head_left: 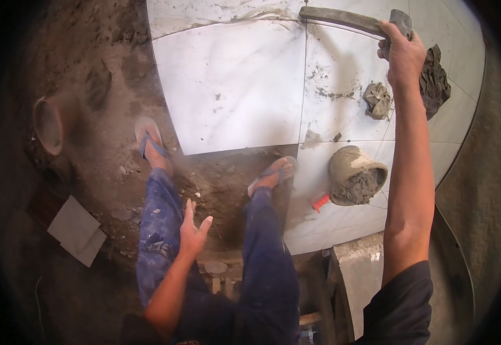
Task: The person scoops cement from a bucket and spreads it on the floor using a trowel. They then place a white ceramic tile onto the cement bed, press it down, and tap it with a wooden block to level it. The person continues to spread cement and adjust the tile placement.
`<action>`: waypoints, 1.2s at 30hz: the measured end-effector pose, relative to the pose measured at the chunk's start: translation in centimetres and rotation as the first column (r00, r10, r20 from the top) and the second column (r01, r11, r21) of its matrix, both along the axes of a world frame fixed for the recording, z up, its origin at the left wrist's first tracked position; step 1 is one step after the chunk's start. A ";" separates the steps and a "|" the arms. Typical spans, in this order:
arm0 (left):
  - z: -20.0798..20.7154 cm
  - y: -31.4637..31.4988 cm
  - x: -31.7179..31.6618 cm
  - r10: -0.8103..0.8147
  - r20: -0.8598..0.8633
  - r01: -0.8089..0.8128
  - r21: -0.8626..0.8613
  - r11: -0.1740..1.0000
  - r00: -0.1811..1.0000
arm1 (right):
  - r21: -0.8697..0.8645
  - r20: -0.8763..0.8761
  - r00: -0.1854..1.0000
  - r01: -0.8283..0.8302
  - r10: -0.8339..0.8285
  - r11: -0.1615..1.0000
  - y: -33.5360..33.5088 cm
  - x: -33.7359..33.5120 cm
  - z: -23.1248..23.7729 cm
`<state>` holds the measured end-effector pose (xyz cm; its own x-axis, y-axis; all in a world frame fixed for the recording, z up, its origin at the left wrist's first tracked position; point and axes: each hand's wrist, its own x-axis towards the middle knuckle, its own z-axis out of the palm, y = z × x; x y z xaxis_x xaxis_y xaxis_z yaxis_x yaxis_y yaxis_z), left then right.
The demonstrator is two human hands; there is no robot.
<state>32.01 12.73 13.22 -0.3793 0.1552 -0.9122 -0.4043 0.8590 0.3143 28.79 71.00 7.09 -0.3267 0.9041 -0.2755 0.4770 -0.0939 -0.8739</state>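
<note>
My right hand (405, 60) reaches far forward at the upper right, its fingers closed round a mallet (342, 17) near the dark, blocky head. The mallet's worn handle points left over the laid white tiles. Fingers apart and holding nothing, my left hand (193, 234) hovers by my left knee. Ahead of my feet lies a large white marbled tile (233, 86), its near edge bordering bare soil. Grey mortar (361, 188) fills the mouth of a tilted bucket (342, 162) on the tiles, left of my right forearm. A red handle-like piece (320, 202) is beside it.
A crumpled greyish cloth or paper (378, 100) and a dark crumpled sheet (435, 80) lie on the tiles. At the left, a round pot-like vessel (48, 126) sits on uneven soil (112, 167). Two pale tile pieces (77, 227) rest lower left. A concrete ledge (361, 282) stands lower right.
</note>
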 end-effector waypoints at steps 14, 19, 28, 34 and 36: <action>-0.4 -0.2 0.4 0.021 0.039 -0.021 0.000 1.000 0.999 | 0.491 0.338 0.856 -0.515 0.391 0.702 -4.2 -6.4 2.9; -0.3 -0.6 0.8 0.071 0.064 -0.071 -0.009 0.997 0.995 | 0.364 0.468 0.807 -0.547 0.359 0.754 -4.8 -7.2 4.5; -1.4 -1.4 0.3 -0.128 -0.015 0.129 0.060 0.990 0.992 | 0.510 0.481 0.848 -0.478 0.224 0.716 -4.2 -2.5 0.4; -0.3 -0.1 -1.3 -0.183 -0.008 0.183 0.009 0.983 0.983 | 0.131 0.106 0.988 0.101 -0.115 0.986 -13.2 5.5 5.7; 0.2 0.6 -1.3 -0.235 0.014 0.235 -0.006 0.972 0.972 | 0.001 0.132 0.983 0.126 -0.125 0.992 -19.3 6.8 7.8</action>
<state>30.68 13.34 13.45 -0.3208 0.2313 -0.9185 -0.1946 0.9329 0.3030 35.61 51.65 14.94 -0.1716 0.9333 -0.3155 0.5714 -0.1665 -0.8036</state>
